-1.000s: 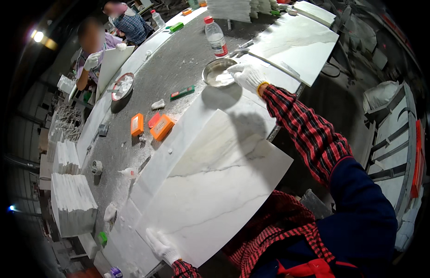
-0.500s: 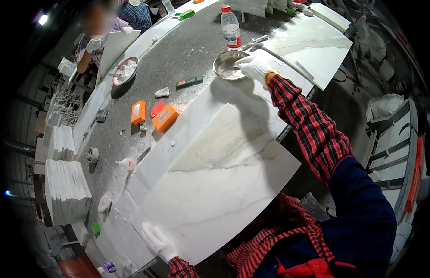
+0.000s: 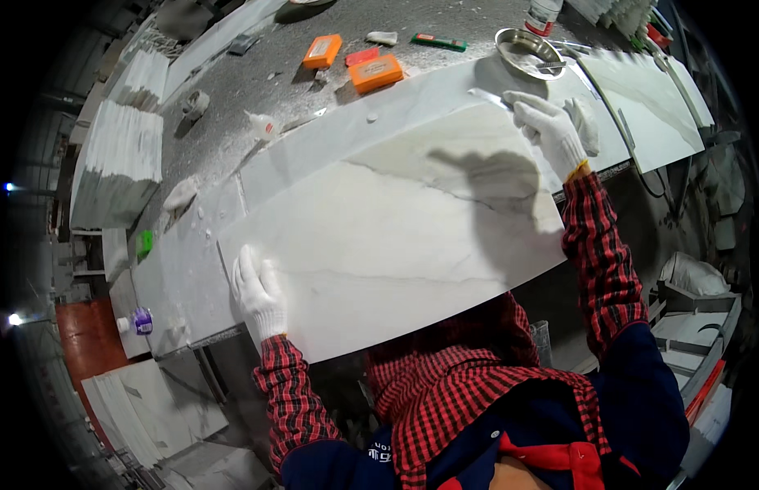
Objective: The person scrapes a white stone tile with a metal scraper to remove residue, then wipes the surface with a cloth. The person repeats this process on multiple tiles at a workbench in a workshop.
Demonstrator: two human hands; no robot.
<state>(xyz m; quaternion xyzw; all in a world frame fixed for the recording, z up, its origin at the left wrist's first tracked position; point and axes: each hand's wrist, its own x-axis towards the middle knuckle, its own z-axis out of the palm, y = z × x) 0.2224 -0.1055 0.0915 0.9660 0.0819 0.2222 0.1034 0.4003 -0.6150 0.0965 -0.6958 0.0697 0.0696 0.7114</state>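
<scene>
A white marble slab (image 3: 379, 245) with grey veins lies on the bench in front of me. My left hand (image 3: 259, 296), in a white knitted glove, rests flat on its left end, fingers stretched. Over the slab's far right corner, my gloved right hand (image 3: 551, 131) is closed on a thin flat blade (image 3: 487, 99); its handle is hidden by the fingers. Just right of that hand lies a crumpled white cloth or glove (image 3: 584, 126). Beyond it stands a steel bowl (image 3: 522, 61) with a metal tool leaning over its rim.
Orange boxes (image 3: 376, 74), a green box (image 3: 439, 42) and a small white bottle (image 3: 262, 126) lie along the far side. Stacked slabs (image 3: 118, 163) stand at left. A purple-labelled container (image 3: 141, 321) sits at the bench's left end. Another veined slab (image 3: 641, 106) lies at right.
My right hand has left the bowl and come back over the slab's far corner with the blade. The left hand stays on the slab. My view has tilted down and turned; the co-worker is out of sight.
</scene>
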